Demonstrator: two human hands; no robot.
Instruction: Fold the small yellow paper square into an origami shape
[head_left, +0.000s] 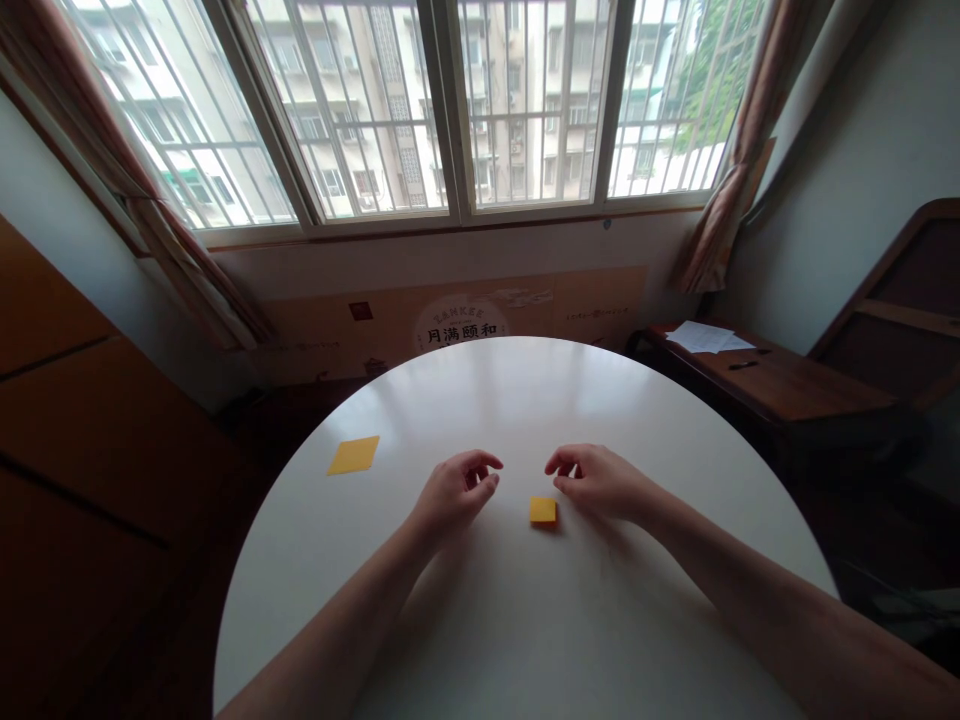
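Note:
My left hand (459,487) hovers over the middle of a round white table (480,630), fingers curved and thumb apart from them, with nothing held. Facing it from the right, my right hand (592,480) has its fingers bent in the same loose way, also holding nothing. Just below the right fingertips lies a small yellow square (543,511), which looks like folded paper; neither hand visibly grips it. Farther left on the tabletop lies a larger flat yellow sheet of paper (354,455), apart from both hands.
A dark wooden side table (810,385) at the right carries white papers (709,337) and a dark pen-like item (742,365). Behind the round table stand a printed cardboard panel (600,310) and a barred window (525,110). Orange-brown furniture (90,430) is at the left.

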